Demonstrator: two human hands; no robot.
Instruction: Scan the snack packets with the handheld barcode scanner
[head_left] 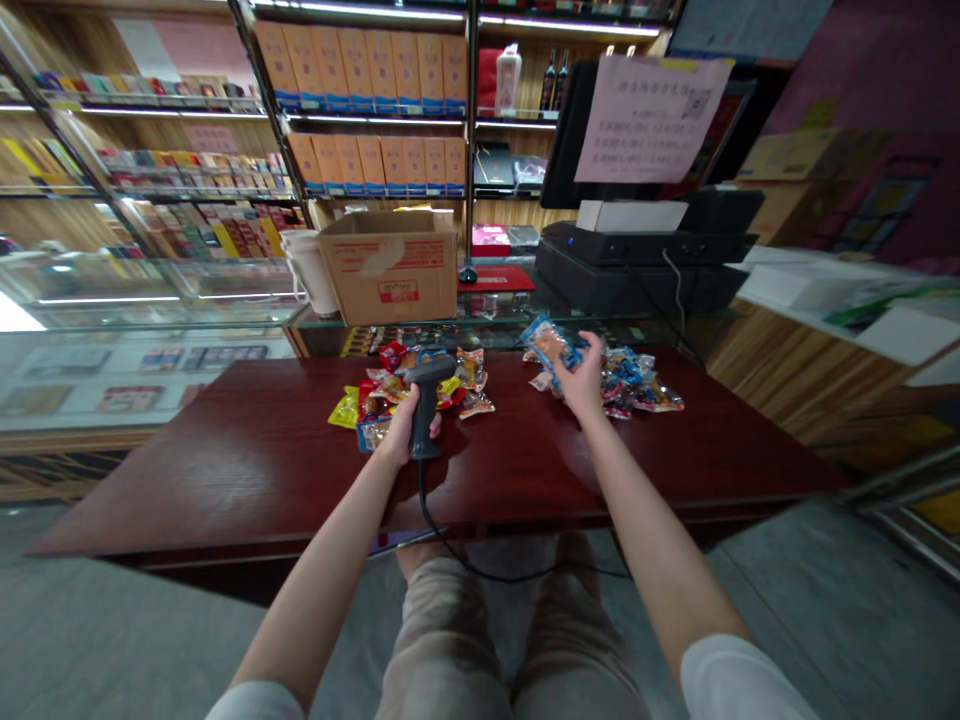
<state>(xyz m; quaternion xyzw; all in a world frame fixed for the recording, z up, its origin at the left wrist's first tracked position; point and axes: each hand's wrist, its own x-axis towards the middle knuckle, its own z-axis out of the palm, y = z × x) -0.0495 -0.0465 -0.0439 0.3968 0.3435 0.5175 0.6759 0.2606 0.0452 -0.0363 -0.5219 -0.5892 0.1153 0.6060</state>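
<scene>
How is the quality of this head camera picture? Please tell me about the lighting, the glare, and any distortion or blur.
In the head view, the shelf lights glare on the glass counter, and its lower left corner burns out white; the wide lens bends the shelves and stretches the table; the notice is too soft to read.

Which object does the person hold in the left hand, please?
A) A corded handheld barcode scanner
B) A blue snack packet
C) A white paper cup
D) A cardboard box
A. The left hand grips the black corded handheld barcode scanner by its handle, and its cable runs down past the table edge.
</scene>
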